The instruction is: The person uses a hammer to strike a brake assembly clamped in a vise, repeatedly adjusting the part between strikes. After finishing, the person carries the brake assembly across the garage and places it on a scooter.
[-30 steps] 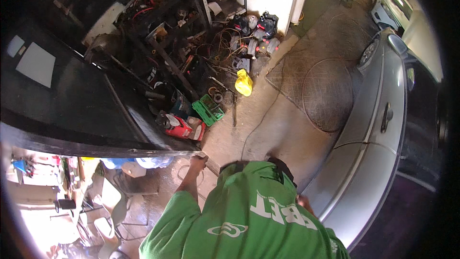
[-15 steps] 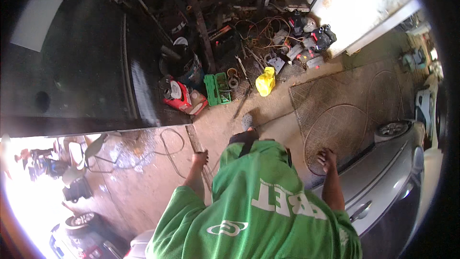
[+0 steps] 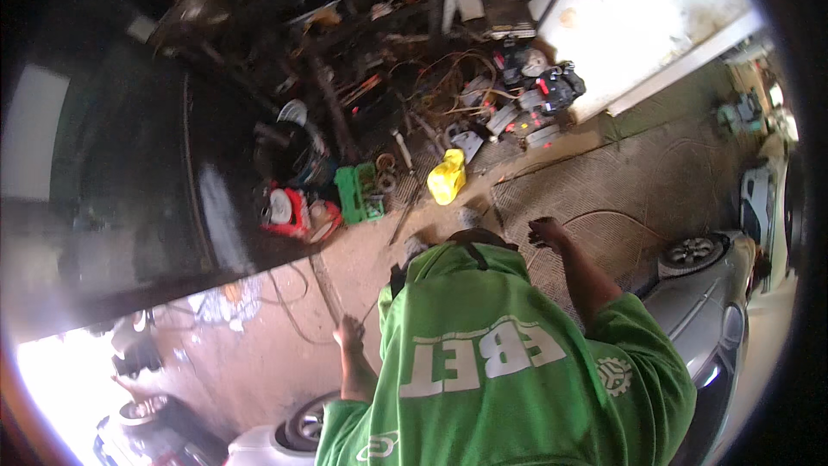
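Observation:
My left hand [image 3: 348,333] hangs low beside my body over the concrete floor. Its fingers are curled in, and I see nothing in them. On the other side my right hand [image 3: 547,233] is held out over the ribbed mat, fingers bent and apart, with nothing in it. Ahead of me a crumpled yellow bag [image 3: 446,178] lies at the edge of the clutter. To its left sit an open green tool case [image 3: 355,194] and a red and white package [image 3: 297,214]. Neither hand touches any of these.
Cordless power tools [image 3: 559,88] and loose cables lie in a heap beneath a cluttered metal rack. A dark vehicle panel [image 3: 95,173] fills the left side. To the right are the ribbed mat [image 3: 638,177] with a hose across it and a silver car [image 3: 699,293].
The view has shifted, and the clutter lies closer to my body. My right arm has swung forward. My left hand has dropped back and sits lower in the picture.

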{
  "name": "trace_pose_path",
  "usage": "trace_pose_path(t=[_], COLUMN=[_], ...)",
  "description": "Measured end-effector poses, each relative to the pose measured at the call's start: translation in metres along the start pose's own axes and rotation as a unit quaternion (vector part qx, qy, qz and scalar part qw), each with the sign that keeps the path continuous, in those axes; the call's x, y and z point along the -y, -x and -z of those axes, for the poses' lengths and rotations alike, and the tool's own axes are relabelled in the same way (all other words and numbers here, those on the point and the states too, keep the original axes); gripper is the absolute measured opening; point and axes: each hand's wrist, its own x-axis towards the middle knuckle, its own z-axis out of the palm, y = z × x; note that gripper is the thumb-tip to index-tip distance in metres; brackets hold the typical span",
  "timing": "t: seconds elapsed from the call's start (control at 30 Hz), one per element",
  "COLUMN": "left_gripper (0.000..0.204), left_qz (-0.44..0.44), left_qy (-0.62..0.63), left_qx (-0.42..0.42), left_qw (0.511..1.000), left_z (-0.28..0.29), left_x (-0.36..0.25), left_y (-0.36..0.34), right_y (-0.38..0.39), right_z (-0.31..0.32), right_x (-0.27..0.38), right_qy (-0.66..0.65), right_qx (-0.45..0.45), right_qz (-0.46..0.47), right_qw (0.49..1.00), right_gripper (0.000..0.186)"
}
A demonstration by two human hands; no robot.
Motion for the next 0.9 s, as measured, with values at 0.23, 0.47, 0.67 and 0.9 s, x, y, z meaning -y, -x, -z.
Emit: trace_pose_path(t=[0.23,0.47,0.67,0.9], left_gripper=[0.020,0.023,0.026,0.029], left_qz=[0.005,-0.026,-0.035,-0.074], left_qy=[-0.369,-0.405,-0.405,-0.399], left_qx=[-0.103,-0.130,-0.176,-0.187], left_qw=[0.924,0.905,0.897,0.895], left_z=[-0.060,-0.120,-0.110,-0.097], left_x=[0.089,0.102,0.126,0.160], left_y=[0.037,0.091,0.121,0.126], right_y=[-0.071,-0.136,-0.141,-0.127], right_z=[0.049,0.078,0.061,0.021], right_x=[0.066,-0.011,-0.004,0.085], right_qy=[0.039,0.096,0.087,0.088], right_qx=[-0.023,0.057,0.061,0.118], right_qz=[0.102,-0.010,-0.067,0.046], right_qw=[0.994,0.994,0.992,0.988], right_gripper=[0.040,0.041,0.039,0.031])
